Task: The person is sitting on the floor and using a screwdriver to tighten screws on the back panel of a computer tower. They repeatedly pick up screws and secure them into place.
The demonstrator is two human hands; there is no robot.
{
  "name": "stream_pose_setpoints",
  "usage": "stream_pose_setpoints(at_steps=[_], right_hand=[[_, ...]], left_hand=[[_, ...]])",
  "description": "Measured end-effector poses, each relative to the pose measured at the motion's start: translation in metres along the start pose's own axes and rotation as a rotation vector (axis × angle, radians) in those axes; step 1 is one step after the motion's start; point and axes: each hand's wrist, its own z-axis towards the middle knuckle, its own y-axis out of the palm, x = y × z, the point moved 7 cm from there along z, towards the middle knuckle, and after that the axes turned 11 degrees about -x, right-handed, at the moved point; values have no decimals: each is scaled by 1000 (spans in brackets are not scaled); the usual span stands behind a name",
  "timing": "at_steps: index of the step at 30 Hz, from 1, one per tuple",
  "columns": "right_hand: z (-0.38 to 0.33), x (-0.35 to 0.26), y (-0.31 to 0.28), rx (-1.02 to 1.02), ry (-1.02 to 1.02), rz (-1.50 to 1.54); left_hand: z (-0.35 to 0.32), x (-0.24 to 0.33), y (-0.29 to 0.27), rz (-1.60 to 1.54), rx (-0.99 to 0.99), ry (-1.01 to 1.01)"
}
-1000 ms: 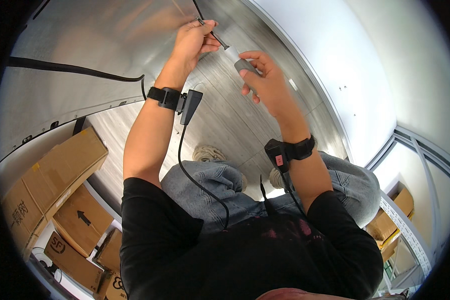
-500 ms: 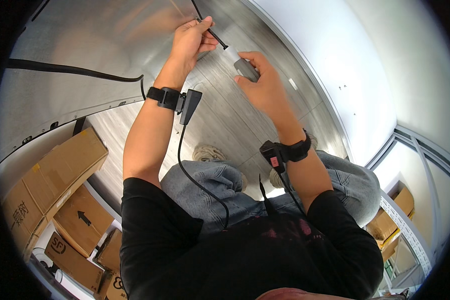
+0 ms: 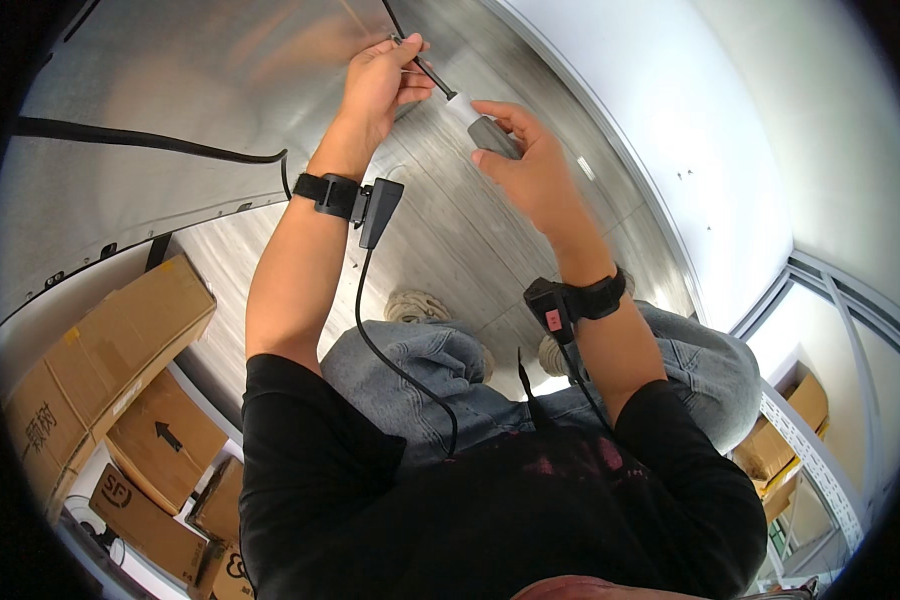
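Right hand: thumb and fingers closed about the grey handle of a screwdriver

Left hand: thumb and fingers pinched on the dark shaft of the same tool, near its far end

Screwdriver, one: held between both hands, slanting up and to the left, with a white collar between handle and shaft; contact of its tip with anything beyond the left hand cannot be made out

Wrist straps, two, black: left strap bearing a small black box, right strap bearing a dark box with a pink label; a thin black cable runs down from each box

Shirt, black, short-sleeved, pink marks on the front

Jeans, faded blue, knees bent

Shoes, pale, partly hidden

Floor, grey wood-look planks

Metal panel, brushed and reflective, left side, a thick black cord lying across it

Cardboard boxes, brown, several, stacked lower left

White panel, right side

Metal frame, perforated, lower right, cardboard beside it
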Motion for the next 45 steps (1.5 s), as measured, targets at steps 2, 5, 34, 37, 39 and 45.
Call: stream_pose_setpoints(at_steps=[2, 5, 34, 37, 39, 45], right_hand=[[0, -4, -2, 112, -213, -318], [-5, 14, 10, -51, 283, 744], [-1, 12, -6, 21, 317, 425], [-1, 14, -4, 42, 209, 298], [-1, 12, -3, 59, 162, 230], [-2, 17, -5, 90, 199, 254]], left_hand=[[3, -1, -2, 15, -8, 12], [4, -5, -6, 12, -27, 32], [-1, 0, -1, -29, -5, 72], [-2, 1, 2, -51, -10, 80], [-1, 0, 0, -62, -15, 86], [0, -2, -2, -176, -8, 130]])
